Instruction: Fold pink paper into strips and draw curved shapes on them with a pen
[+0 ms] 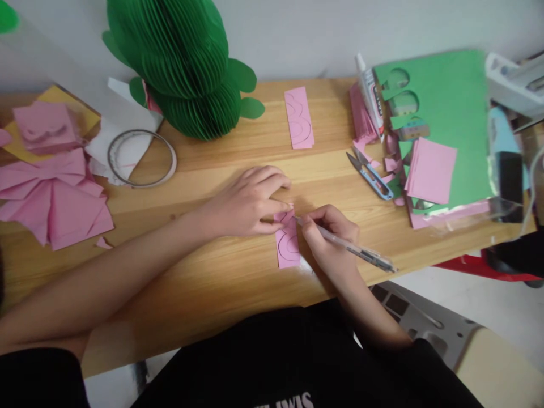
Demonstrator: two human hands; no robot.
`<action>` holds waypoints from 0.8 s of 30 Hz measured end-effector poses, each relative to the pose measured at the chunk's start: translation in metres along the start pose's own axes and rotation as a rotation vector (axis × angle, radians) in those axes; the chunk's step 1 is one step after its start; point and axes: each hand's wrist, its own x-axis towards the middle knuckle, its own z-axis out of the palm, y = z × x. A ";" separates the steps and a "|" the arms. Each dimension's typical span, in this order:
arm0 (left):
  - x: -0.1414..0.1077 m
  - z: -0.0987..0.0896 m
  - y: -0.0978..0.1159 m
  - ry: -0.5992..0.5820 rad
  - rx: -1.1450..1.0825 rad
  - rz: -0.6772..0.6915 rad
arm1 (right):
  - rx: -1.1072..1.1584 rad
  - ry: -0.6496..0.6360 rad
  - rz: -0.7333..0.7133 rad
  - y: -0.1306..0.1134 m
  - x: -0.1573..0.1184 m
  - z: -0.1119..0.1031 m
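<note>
A narrow pink paper strip (289,258) with curved outlines drawn on it lies on the wooden table in front of me. My left hand (255,198) rests over its upper end, fingers spread and pressing the paper down. In my right hand (331,235) is a clear-barrelled pen (365,254), its tip at the strip's right edge close to my left fingertips. Part of the strip's top is hidden under my left fingers. Farther back lies a second pink strip (300,119) with similar curved lines.
Thread snips (370,174), a glue tube (372,96) and pink scraps lie to the right. Beside them a pink paper stack (431,170) rests on green sheets (450,102). Green honeycomb paper (187,68), a tape roll (172,164) and folded pink paper (80,209) occupy the left.
</note>
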 end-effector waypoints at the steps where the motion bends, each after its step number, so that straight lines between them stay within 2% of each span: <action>1: 0.000 0.000 0.000 -0.002 -0.001 -0.004 | -0.002 0.011 0.002 0.000 0.000 0.000; 24: -0.001 0.001 -0.001 -0.018 0.008 -0.004 | -0.033 0.035 0.014 -0.001 0.000 0.000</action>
